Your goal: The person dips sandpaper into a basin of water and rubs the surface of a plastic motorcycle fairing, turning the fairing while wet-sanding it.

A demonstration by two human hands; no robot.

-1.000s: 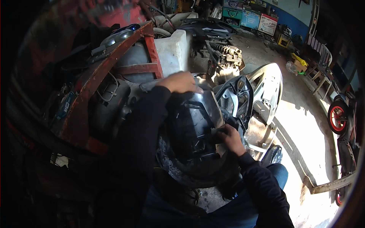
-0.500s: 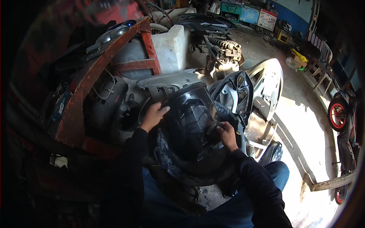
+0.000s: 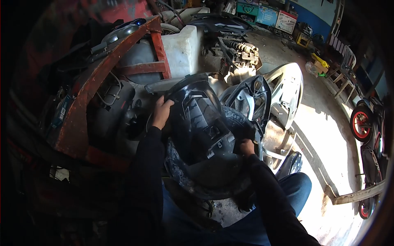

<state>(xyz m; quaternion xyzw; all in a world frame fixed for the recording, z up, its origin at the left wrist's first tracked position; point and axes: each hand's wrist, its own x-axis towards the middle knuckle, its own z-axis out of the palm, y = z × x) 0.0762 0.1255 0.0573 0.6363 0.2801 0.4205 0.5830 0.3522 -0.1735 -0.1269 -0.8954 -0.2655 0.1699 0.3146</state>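
Currently, a red metal frame slants across the left of the frame, with a dark cylinder lying behind it and a pale, block-like container beyond, toward the upper center. Just left of center, the person's left hand grips the upper left edge of a black molded part, thumb and fingers closed on the rim.

The part sits at the center of the frame, tilted, between the two hands, over a dark, round basin-like piece with a scuffed, speckled rim. The work appears to be under way rather than complete: the part is in hand and has not been set aside. Its visible face is smudged and shiny in patches, and how much remains cannot be judged from this view.

To the right of the part's lower end, and close against it, the right hand has its fingers curled inward. Shadow covers the fingertips, so whether they press together or pinch something cannot be told. The part lies to this hand's left, and to the right of the left hand.

Farther right stand a black fairing and a pale curved panel, above a denim-clad knee. A motorcycle wheel with a red rim shows at the right edge.
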